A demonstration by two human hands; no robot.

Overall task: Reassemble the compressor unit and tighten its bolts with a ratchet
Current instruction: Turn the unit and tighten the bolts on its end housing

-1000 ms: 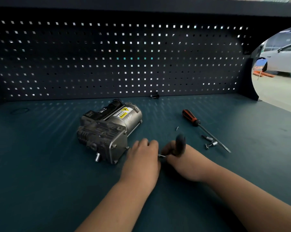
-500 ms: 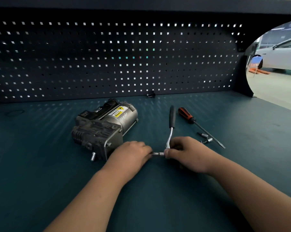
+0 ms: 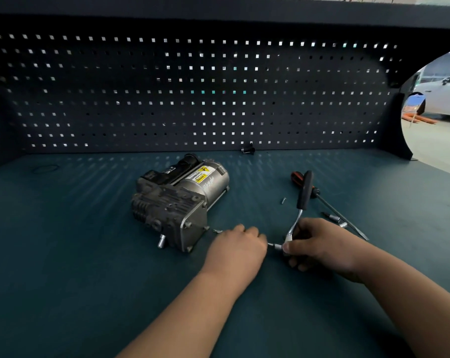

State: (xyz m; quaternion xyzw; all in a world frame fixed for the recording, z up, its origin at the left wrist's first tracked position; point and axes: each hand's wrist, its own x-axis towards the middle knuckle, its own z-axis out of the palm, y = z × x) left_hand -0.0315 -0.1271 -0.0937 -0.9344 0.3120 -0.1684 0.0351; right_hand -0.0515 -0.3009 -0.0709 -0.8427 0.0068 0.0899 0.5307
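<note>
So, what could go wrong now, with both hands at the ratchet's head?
1. The small silver socket piece that the left hand pinches may sit crooked on the black-handled steel ratchet in the right hand and drop off.
2. Swinging that handle could knock the orange-and-black screwdriver and the loose silver bolts beside it, scattering them.

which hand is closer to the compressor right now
Left. The left hand sits just right of the compressor, pinching the bit on the ratchet; the right hand is farther right, gripping the ratchet's head.
</note>
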